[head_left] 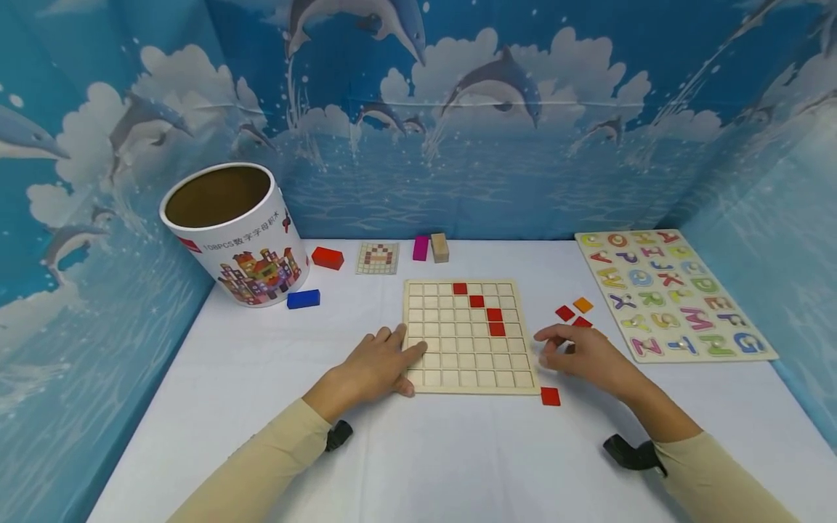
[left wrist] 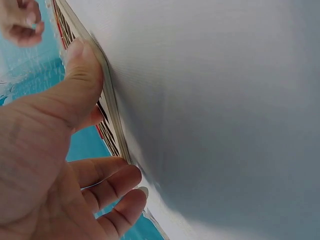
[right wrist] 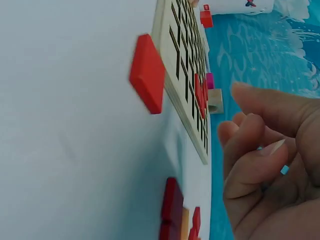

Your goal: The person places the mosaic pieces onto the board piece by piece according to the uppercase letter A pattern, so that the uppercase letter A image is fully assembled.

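A wooden grid board (head_left: 451, 386) lies flat, with several red tiles (head_left: 494, 314) set in its squares along a stepped line at the upper right. My left hand (head_left: 375, 363) rests on the board's left edge, one finger over the squares and the thumb (left wrist: 85, 75) against the near rim. Just off the right edge hovers my right hand (head_left: 582, 356), its fingers loosely bent. Nothing shows between those fingers in the right wrist view. By the board's near right corner lies a loose red tile (head_left: 551, 396). More red tiles (head_left: 565, 313) and an orange tile (head_left: 583, 305) sit beyond the right hand.
Behind the board are a small pattern card (head_left: 377, 258), a magenta block (head_left: 421, 248) and a plain wooden block (head_left: 439, 248). A large white bucket (head_left: 235, 240) stands back left, near red (head_left: 328, 258) and blue (head_left: 304, 299) blocks. At right lies an alphabet board (head_left: 673, 298).
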`<act>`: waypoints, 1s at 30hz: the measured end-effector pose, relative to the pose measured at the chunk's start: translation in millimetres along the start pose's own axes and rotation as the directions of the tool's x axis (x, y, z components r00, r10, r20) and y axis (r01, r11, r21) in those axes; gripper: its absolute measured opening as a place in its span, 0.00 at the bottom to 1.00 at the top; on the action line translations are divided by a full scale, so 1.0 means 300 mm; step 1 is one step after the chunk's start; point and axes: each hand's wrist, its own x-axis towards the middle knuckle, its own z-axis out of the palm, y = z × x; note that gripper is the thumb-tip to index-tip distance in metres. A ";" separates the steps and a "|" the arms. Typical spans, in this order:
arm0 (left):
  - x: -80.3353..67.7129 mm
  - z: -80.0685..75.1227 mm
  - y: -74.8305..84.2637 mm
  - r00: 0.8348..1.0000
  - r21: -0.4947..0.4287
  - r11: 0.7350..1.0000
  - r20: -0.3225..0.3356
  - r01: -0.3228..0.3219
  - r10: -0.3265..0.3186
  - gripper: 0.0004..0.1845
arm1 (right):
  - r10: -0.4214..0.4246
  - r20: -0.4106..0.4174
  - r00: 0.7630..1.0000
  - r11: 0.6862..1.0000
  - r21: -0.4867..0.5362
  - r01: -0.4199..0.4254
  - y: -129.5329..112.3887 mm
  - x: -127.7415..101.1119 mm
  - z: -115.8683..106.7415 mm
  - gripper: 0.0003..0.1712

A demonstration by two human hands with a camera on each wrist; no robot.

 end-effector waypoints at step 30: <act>-0.003 0.001 0.001 1.000 0.017 1.000 -0.017 -0.013 0.013 0.43 | -0.004 -0.037 0.999 1.000 -0.025 0.003 0.060 -0.124 0.067 0.14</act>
